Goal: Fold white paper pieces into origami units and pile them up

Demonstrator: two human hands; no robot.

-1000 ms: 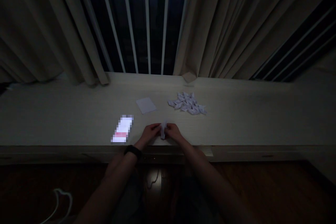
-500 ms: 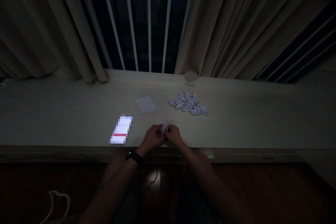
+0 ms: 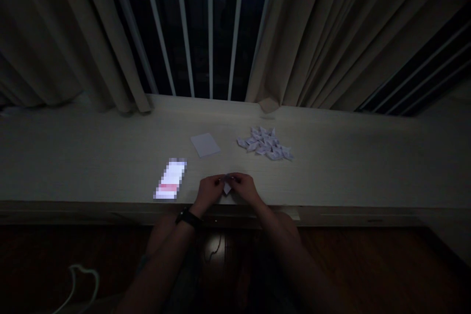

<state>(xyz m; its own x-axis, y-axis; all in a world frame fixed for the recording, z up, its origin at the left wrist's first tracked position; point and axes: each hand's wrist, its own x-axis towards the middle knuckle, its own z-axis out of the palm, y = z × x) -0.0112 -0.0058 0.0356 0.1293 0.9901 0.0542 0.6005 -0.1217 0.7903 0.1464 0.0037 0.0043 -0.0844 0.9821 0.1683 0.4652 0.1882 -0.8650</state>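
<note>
Between my two hands is a small folded piece of white paper (image 3: 227, 188), its pointed lower end showing below the fingers. My left hand (image 3: 211, 190), with a dark watch on the wrist, grips its left side. On the other side my right hand (image 3: 243, 187) pinches the paper near the top. The fingertips of both hands are close together and partly hidden in the dim light. Beyond the hands lies a flat square of white paper (image 3: 205, 144). Several small folded paper boats (image 3: 265, 143) are grouped to its right.
A lit phone (image 3: 170, 179), its screen blurred out, lies left of my hands on the pale ledge (image 3: 353, 167). Long curtains (image 3: 309, 34) hang to the ledge's back, before a barred window. A pale cable (image 3: 96, 279) loops at lower left.
The folded paper has turned between my hands, its point now downward instead of up. My left hand has shifted slightly left, and both hands' fingertips have come together at the top.
</note>
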